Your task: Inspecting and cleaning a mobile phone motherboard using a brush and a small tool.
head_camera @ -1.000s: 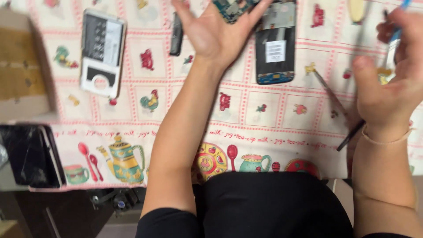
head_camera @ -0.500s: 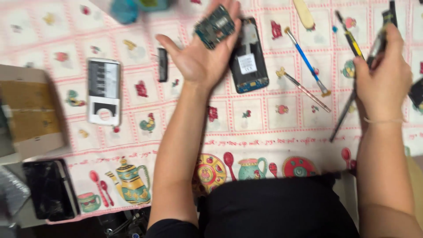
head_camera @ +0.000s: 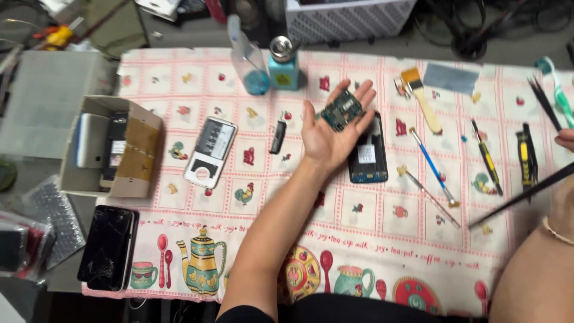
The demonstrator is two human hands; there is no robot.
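From the head view, the left hand (head_camera: 329, 134) lies palm up over the tabletop (head_camera: 371, 239), its grip spread flat, with a small green circuit board (head_camera: 341, 110) resting loose on the fingers — not pinched at all. Just under that hand sits an opened dark phone body (head_camera: 368, 157). The right hand (head_camera: 565, 140) barely shows at the frame's edge; I cannot tell whether its grip is spread or pressed together, though a long dark tool (head_camera: 520, 194) slants across near the wrist.

To carry the board well, I'd judge the palm should stay level and the fingers curl slightly, since nothing secures it.

As for containers: the open cardboard box (head_camera: 134, 155) at the left holds what look like two phones side by side, and a clear bottle (head_camera: 248, 63) holds a little blue liquid, beside a squat teal dispenser bottle (head_camera: 284, 63).
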